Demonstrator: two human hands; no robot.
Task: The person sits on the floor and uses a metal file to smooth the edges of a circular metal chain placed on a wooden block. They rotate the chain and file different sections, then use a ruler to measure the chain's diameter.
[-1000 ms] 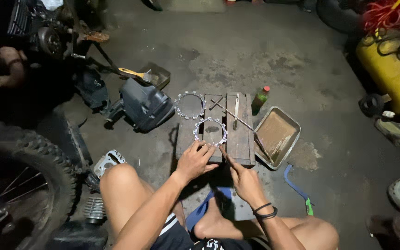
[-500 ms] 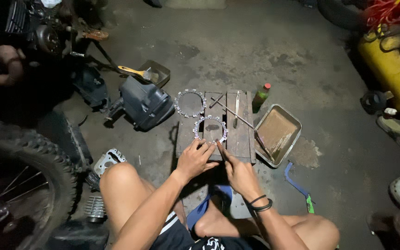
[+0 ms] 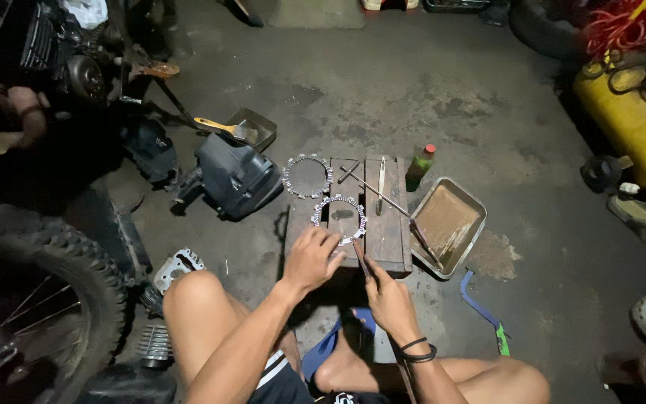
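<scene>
Your left hand [image 3: 312, 258] fingers curled, pressing near ring [image 3: 339, 219] on wooden block [image 3: 386, 224]; right hand [image 3: 384, 288] pinching thin tool [image 3: 361, 258]. Far ring [image 3: 307, 176] lies aside, untouched.

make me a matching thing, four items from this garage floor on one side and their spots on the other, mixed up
Things:
1. round toothed metal ring
2. small green bottle with red cap
3. rectangular metal tray
4. blue and green bar tool

Places:
A. on the concrete floor, nearer the person than the tray
B. at the far left part of the wooden board
C. right of the wooden board, on the floor
D. standing just beyond the tray's far corner

Pairs: 1-B, 2-D, 3-C, 4-A
</scene>
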